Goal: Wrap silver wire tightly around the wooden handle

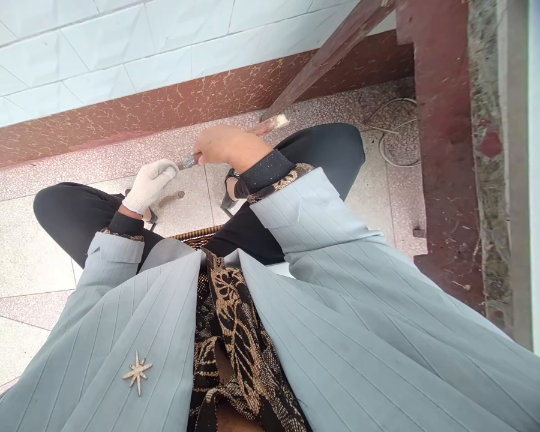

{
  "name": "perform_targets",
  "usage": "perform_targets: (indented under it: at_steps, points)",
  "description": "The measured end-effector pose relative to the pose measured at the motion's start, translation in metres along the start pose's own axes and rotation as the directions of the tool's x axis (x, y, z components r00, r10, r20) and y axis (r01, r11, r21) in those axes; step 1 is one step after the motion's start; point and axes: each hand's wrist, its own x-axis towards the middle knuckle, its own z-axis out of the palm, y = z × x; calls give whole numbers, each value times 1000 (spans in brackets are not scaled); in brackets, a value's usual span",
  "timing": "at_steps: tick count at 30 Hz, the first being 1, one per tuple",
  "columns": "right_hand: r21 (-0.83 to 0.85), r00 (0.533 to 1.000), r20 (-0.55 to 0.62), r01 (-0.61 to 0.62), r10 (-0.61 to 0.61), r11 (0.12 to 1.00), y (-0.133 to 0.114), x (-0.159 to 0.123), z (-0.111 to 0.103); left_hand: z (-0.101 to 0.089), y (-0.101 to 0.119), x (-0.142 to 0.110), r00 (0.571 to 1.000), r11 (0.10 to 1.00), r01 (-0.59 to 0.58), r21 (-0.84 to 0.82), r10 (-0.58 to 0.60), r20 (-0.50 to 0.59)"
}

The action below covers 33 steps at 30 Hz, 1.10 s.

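My left hand [150, 185], in a white knitted glove, is closed with thumb and fingers pinched at the near end of a brown wooden stick [267, 126]. My bare right hand [218, 146] is wrapped around the stick's middle and hides that part. Between the two hands, grey wire [189, 161] is wound around the wood. The stick's pale, worn far end sticks out past my right wrist. Below my gloved hand, a short brown wooden piece [173, 198] with a rounded end lies on the floor; the glove and leg partly hide it.
A dark wooden beam [328, 57] leans near the tiled wall [171, 27]. To the right stands a red-brown wooden frame [445, 138], with a pale cable [384, 135] coiled beside it on the speckled floor [22, 240]. A woven seat edge [198, 234] shows between my knees.
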Motion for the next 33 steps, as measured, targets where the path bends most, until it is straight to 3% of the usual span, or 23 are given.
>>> perform_targets:
  at_steps: [2,5,6,8,9,11,14,15,16,18,20,25,27,29,31,33]
  points:
    - [33,990,111,82,-85,996,1,0,1,0,-2,1,999,1000,14,13,-14,-50]
    - [198,922,232,266,-309,943,7,-5,0,-1,-6,5,990,999,37,-22,-40,-134]
    - [272,898,204,331,-391,904,9,-8,-1,-1,-8,7,987,998,40,-55,-48,-154]
    - [439,881,-18,432,-474,788,15,-13,-6,-2,-11,10,983,992,34,-124,-56,-175]
    - [516,879,-174,466,-445,719,18,-15,-8,-1,-12,11,983,988,29,-149,-55,-173]
    - [658,866,-433,494,-251,569,22,-16,-11,1,-10,11,990,986,35,-163,-57,-130]
    - [788,851,-523,457,56,413,25,-13,-14,7,0,6,996,990,82,-110,-78,40]
    - [794,845,-524,437,110,423,26,-12,-13,9,4,4,991,992,88,-88,-79,104]
    - [772,840,-524,400,138,494,27,-12,-13,10,8,1,985,994,83,-73,-71,155]
    - [648,844,-514,265,153,714,29,-11,-12,8,15,-3,978,996,58,-73,-42,205]
    - [508,857,-490,133,159,851,31,-10,-10,2,19,-5,979,995,33,-98,-12,205]
    - [427,897,-410,28,166,904,28,-1,-5,-14,16,-7,986,993,9,-118,11,164]
    - [390,933,-318,-32,167,920,22,4,-1,-15,15,-7,994,992,15,-124,-2,110]
    - [350,978,-153,-81,142,933,17,7,3,-14,13,-7,999,991,32,-132,-30,20]
    - [341,997,69,-56,35,938,14,5,6,-13,8,-4,996,989,50,-136,-60,-72]
    - [403,947,251,86,-200,911,15,-1,5,-14,0,0,985,989,57,-138,-78,-155]
